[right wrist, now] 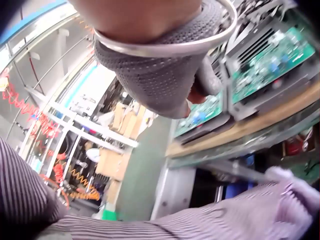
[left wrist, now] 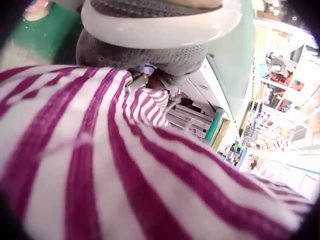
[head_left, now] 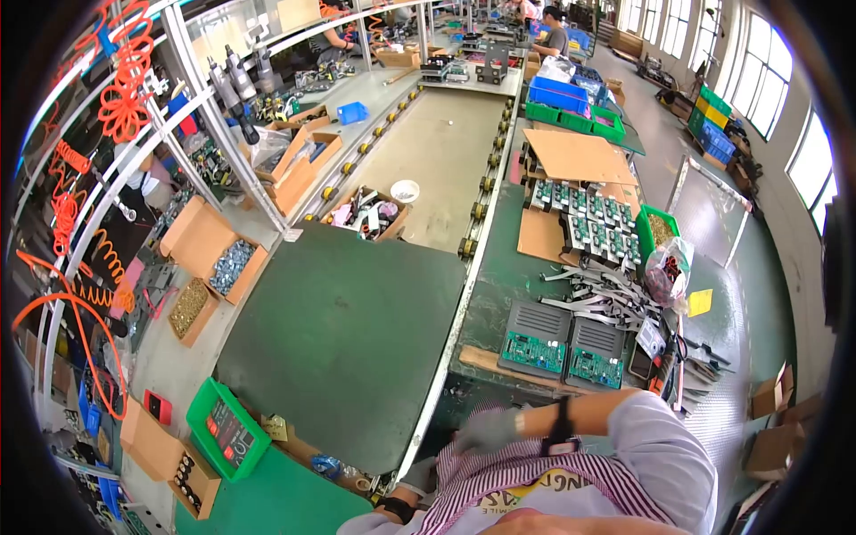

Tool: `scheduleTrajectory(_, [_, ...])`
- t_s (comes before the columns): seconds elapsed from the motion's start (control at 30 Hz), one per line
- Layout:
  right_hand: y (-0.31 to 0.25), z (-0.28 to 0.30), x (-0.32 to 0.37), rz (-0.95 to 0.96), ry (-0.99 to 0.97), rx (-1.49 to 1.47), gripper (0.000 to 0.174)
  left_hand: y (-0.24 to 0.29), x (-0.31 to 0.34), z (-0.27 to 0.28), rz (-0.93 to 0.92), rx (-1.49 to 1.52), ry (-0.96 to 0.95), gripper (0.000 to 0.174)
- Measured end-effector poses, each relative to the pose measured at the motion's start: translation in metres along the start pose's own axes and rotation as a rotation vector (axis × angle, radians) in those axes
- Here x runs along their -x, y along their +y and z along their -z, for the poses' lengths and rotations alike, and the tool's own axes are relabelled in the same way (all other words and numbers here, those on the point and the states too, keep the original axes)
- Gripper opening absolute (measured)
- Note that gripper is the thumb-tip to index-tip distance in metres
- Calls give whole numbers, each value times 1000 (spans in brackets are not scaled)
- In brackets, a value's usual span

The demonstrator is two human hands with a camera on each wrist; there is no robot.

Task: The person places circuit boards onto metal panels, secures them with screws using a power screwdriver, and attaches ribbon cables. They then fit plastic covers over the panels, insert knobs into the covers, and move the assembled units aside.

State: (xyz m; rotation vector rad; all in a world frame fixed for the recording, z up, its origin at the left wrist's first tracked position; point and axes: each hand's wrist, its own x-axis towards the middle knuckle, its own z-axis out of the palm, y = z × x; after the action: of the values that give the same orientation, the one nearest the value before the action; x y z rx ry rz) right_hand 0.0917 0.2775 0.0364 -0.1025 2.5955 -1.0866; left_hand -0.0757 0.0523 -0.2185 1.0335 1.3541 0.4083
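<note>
Both hands wear grey knit gloves with bare fingertips and are close to the person's striped apron (head_left: 553, 477). My left hand (left wrist: 145, 52) is right against the apron's bunched cloth (left wrist: 145, 102). A small bluish-white bit shows by its fingers, which are mostly hidden; I cannot tell what they hold. In the head view the left hand (head_left: 421, 477) is low, by the bench edge. My right hand (right wrist: 160, 82) hangs in front of the body with loosely bent fingers and nothing in them. The head view has this right hand (head_left: 489, 432) blurred, above the apron.
Green circuit boards (head_left: 535, 352) in grey plastic housings lie to the right, near metal strips (head_left: 606, 294). A dark green board (head_left: 343, 343) covers the near part of the roller line. On the left stand a green tray (head_left: 227, 428) and open cardboard boxes (head_left: 236, 267) of small parts.
</note>
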Motion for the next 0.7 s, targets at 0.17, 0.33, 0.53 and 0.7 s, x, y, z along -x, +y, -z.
scheduleTrajectory(0.17, [-54, -95, -105, -53, -180, -393, 22, -26, 4, -22, -1, 52, 10, 31])
scheduleTrajectory(0.33, [-52, -179, -102, 126, -451, -313, 23, -80, 27, -71, -35, 217, 49, 32])
scheduleTrajectory(0.53, [-62, -224, -74, 216, -558, -258, 24, -192, 51, -128, -216, 957, 475, 30])
scheduleTrajectory(0.7, [-65, -244, -59, 250, -606, -215, 25, -188, 65, -101, -545, 1611, 1266, 39])
